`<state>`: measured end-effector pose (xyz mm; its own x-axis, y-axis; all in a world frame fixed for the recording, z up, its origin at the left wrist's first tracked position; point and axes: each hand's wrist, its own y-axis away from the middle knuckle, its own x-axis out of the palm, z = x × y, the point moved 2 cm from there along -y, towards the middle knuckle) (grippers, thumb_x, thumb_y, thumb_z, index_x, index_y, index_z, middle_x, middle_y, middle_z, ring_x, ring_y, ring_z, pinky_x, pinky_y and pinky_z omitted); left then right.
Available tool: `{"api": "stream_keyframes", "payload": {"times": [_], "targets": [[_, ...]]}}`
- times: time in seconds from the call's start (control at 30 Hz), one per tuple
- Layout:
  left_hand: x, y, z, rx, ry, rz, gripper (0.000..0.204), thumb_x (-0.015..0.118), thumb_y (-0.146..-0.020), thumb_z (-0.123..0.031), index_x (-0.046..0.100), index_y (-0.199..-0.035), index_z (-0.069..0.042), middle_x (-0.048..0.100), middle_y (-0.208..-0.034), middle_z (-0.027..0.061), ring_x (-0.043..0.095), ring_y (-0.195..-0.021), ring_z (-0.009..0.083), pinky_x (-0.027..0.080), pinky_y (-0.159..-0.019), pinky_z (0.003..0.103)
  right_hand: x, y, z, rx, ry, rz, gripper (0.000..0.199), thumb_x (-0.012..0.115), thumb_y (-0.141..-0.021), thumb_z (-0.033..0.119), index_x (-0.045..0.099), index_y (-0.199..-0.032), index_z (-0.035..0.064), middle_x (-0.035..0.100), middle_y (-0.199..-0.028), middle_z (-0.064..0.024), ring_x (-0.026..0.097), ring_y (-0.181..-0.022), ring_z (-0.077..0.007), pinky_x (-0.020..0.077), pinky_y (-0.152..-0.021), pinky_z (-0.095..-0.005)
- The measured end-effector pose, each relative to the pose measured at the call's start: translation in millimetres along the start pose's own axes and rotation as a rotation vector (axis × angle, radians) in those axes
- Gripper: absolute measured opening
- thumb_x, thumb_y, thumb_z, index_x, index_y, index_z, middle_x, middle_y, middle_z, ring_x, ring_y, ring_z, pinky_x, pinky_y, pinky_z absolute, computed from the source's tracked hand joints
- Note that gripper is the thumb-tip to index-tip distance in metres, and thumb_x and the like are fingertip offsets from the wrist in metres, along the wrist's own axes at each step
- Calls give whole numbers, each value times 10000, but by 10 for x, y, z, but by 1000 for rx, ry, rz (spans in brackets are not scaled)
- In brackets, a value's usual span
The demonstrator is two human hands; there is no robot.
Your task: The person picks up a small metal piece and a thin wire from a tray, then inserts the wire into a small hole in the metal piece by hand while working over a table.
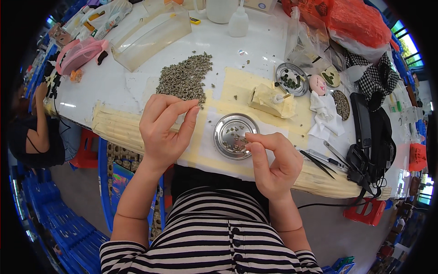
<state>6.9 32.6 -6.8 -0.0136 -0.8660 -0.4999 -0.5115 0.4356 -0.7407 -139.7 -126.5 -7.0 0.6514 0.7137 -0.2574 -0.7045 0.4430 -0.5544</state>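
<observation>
At the right edge of a heap of small grey metal parts (pixel 185 77), my left hand (pixel 166 128) is closed, thumb and forefinger pinched on a small metal part. A round steel dish (pixel 220 148) sits in front of me, with several tiny green and reddish pieces (pixel 235 139) scattered in it. My right hand (pixel 276 166) reaches over the dish's right rim, thumb and forefinger pressed together. Whatever lies between those fingertips is too small to name. Beyond the dish stands a block wrapped in yellowish tape (pixel 269 102), with a small white nozzle-like piece on top.
Tweezers (pixel 318 164) and a craft knife (pixel 325 158) lie right of my right hand, beside a black strap bag (pixel 365 137). Another dish (pixel 291 78) holds dark green pieces. A clear plastic bin (pixel 155 39) and a white bottle (pixel 238 23) stand behind. Another person (pixel 36 128) sits at the left.
</observation>
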Motion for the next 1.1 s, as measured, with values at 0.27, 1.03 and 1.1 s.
{"api": "stream_keyframes", "payload": {"times": [0.27, 1.03, 1.1], "targets": [[16, -12, 27, -25, -91, 108, 132, 750, -783, -15, 735, -909, -55, 600, -886, 52, 516, -878, 218, 428, -740, 323, 6, 4, -2, 11, 0, -19, 100, 722, -830, -9, 737, -928, 6, 689, -754, -81, 597, -604, -157, 455, -564, -258], [-34, -2, 134, -256, -65, 68, 115, 719, -813, -39, 732, -925, -63, 604, -925, 62, 515, -954, 233, 409, -853, 327, 34, 12, -12, 21, 19, 5, 91, 725, -831, 0, 736, -921, 9, 681, -734, -75, 596, -608, -159, 452, -570, -258], [-15, -2, 124, -232, -114, 116, 137, 708, -818, -41, 736, -950, -68, 603, -941, 64, 512, -968, 236, 407, -865, 339, 26, 26, -20, 32, 11, -5, 100, 729, -825, -5, 735, -924, 10, 678, -728, -73, 596, -607, -158, 452, -570, -258]]}}
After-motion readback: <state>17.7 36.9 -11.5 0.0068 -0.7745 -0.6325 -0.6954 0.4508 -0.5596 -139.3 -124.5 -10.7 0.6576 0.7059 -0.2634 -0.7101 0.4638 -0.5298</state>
